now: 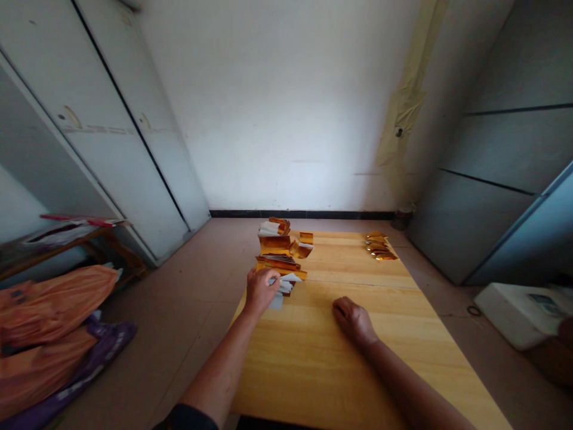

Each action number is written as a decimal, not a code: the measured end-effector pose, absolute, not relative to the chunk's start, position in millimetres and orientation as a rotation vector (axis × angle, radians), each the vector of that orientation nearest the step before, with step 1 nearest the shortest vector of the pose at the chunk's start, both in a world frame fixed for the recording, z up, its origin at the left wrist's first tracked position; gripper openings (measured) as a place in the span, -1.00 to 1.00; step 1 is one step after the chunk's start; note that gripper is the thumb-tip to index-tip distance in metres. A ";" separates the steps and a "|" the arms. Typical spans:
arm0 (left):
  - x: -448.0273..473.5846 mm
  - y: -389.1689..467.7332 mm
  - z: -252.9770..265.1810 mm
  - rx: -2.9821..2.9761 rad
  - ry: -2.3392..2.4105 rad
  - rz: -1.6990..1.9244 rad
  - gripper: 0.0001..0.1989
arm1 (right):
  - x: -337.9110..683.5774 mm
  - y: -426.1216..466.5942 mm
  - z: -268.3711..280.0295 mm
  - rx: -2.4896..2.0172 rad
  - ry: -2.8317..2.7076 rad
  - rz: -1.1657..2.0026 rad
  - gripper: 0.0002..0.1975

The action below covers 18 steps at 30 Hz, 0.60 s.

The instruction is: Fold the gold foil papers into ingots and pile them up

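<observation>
My left hand [261, 291] is at the left side of the wooden table [313, 364], its thumb and fingers pinched on a sheet of paper [290, 278] that shows a pale side. Just beyond and beneath it lie several stacks of gold-and-white paper [280, 263], fanned and overlapping. A small pale piece [276, 301] sticks out beside the wrist. My right hand [356, 319] rests on the bare wood right of the middle, fingers curled in, with nothing visible in them. Several folded gold pieces [379, 246] lie in a row at the far right corner.
White cabinets [125, 119] stand at the left, a grey cabinet [492, 143] at the right. Orange and purple bags [58, 316] are heaped near a low wooden bench [89, 239]. A white box [521, 313] sits on the floor at the right.
</observation>
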State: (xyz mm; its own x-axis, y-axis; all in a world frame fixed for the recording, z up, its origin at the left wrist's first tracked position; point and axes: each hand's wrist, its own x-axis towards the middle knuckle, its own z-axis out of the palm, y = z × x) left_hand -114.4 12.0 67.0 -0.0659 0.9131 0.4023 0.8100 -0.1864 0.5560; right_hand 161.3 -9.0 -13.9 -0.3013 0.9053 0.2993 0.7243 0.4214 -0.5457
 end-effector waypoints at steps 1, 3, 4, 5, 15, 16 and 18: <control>-110.9 10.0 71.4 2.014 1.853 1.192 -0.95 | 161.4 -8.8 -13.5 -1.386 -2.114 0.415 -0.74; -101.3 6.0 79.5 1.878 1.716 1.393 -0.94 | 162.2 -8.4 -12.3 -1.400 -2.107 0.423 -0.73; -95.0 4.0 82.7 1.749 1.638 1.479 -0.90 | 162.5 -8.5 -11.4 -1.397 -2.097 0.439 -0.73; -87.7 2.2 84.9 1.576 1.548 1.555 -0.85 | 162.6 -9.1 -10.0 -1.386 -2.084 0.472 -0.73; -11.3 -28.4 42.3 0.485 0.764 1.545 -0.64 | 117.6 -50.1 19.1 -0.941 -1.094 1.677 -0.41; -7.4 -33.5 38.1 0.493 0.754 1.528 -0.63 | 113.7 -49.7 20.3 -0.908 -1.013 1.650 -0.45; -2.8 -43.6 32.2 0.508 0.761 1.480 -0.60 | 110.7 -43.0 20.3 -0.922 -0.787 1.562 -0.45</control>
